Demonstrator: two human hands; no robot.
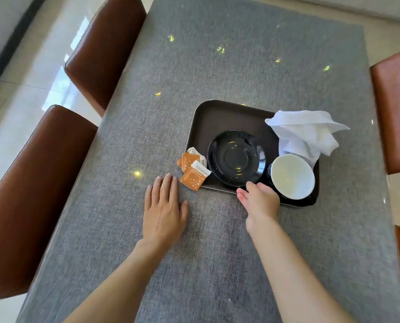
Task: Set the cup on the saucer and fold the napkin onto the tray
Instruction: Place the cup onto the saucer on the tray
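Head view
Table [217, 66]: grey, cloth-textured top, with brown chairs [105, 52] along both long sides.
Tray [220, 117]: dark, rounded corners, lay toward the table's right edge, slightly turned.
Saucer [236, 157]: black and glossy, sat on the tray near its front edge, left of centre, with nothing on it.
Cup [292, 176]: white inside, dark outside, stood upright in the tray's front right corner, just beside the saucer, not on it.
Napkin [305, 134]: white, crumpled and unfolded, lay over the tray's right edge, partly hanging outside it, its lower end behind the cup.
Packets [193, 170]: orange and white sachets lay at the tray's front left corner, one leaning over the rim, another on the table.
Left hand [164, 209]: lay flat on the table, palm down, fingers spread, holding nothing, just short of the packets.
Right hand [259, 201]: loose and uncurled, grasping nothing, at the tray's front edge between saucer and cup, fingertips near the saucer's rim.
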